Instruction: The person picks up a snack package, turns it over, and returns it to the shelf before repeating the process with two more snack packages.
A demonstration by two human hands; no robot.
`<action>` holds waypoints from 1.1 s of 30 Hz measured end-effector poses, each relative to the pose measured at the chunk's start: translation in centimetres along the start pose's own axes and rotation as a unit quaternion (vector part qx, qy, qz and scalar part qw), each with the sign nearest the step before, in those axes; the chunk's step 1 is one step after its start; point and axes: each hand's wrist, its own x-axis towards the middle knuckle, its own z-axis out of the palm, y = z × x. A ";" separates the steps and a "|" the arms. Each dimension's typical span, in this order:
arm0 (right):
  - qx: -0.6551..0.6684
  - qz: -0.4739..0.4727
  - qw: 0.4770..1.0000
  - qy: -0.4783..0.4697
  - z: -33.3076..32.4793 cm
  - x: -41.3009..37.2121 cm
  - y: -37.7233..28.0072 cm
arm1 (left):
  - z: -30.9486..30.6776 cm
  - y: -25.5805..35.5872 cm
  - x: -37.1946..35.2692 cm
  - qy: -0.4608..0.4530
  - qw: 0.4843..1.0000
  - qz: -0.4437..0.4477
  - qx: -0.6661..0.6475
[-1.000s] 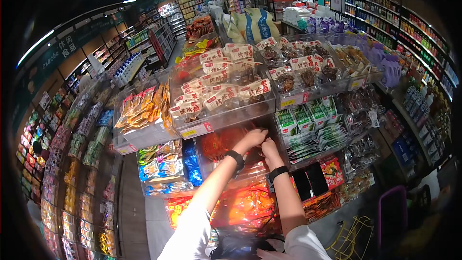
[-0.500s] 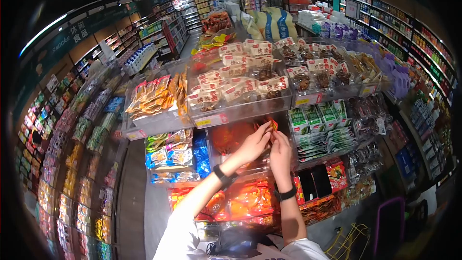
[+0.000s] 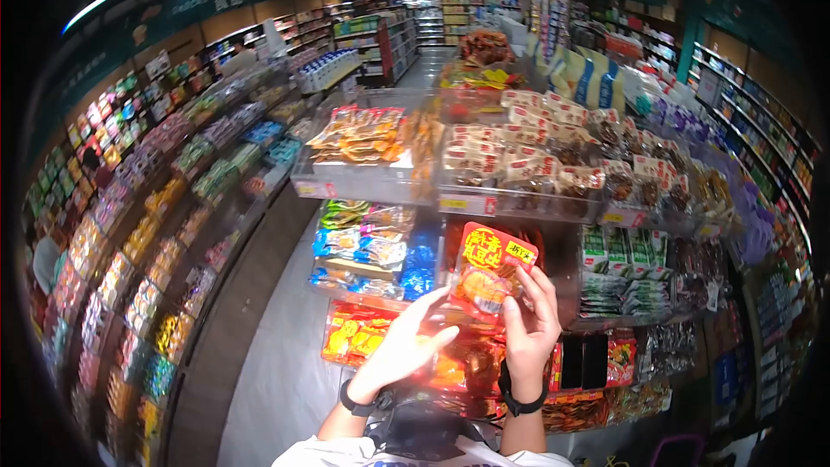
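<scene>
A red snack packet (image 3: 489, 270) with yellow lettering and a picture of food on its front is held up before the shelf. My right hand (image 3: 531, 322) pinches its lower right edge between thumb and fingers. To the packet's lower left, my left hand (image 3: 410, 342) has its thumb and fingers apart and holds nothing. Behind the packet is a dark bin of red packets, partly hidden by it. Red and orange packs (image 3: 356, 333) lie in the tier below, behind my left hand.
Above are clear bins of brown vacuum-packed snacks (image 3: 519, 156) and orange packets (image 3: 359, 134). Green-and-white packets (image 3: 624, 251) stand to the right, blue packets (image 3: 359, 246) to the left. Sloping candy shelves (image 3: 164, 268) line the left side beyond the grey aisle floor (image 3: 268, 380).
The red packet has come up out of the bin and now faces me. My left hand has come away from my right hand and opened. The view has turned left.
</scene>
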 end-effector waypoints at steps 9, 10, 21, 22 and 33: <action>0.171 0.076 0.968 -0.169 5.4 -1.9 -2.6 | -3.9 -1.8 -4.0 0.099 0.969 -0.055 -0.220; 0.231 0.088 0.951 -0.188 6.2 -2.1 -2.9 | -4.4 -1.9 -4.4 0.105 0.965 -0.045 -0.235; 0.307 0.207 0.858 -0.355 13.1 -5.4 -6.1 | -10.2 -2.3 -9.9 0.191 0.972 -0.086 -0.107; 0.293 0.209 0.864 -0.354 13.7 -5.9 -6.2 | -10.6 -3.3 -10.3 0.196 0.971 -0.077 -0.112; 0.289 0.188 0.882 -0.322 18.9 -10.1 -9.6 | -15.8 -2.9 -14.8 0.189 0.971 -0.062 -0.131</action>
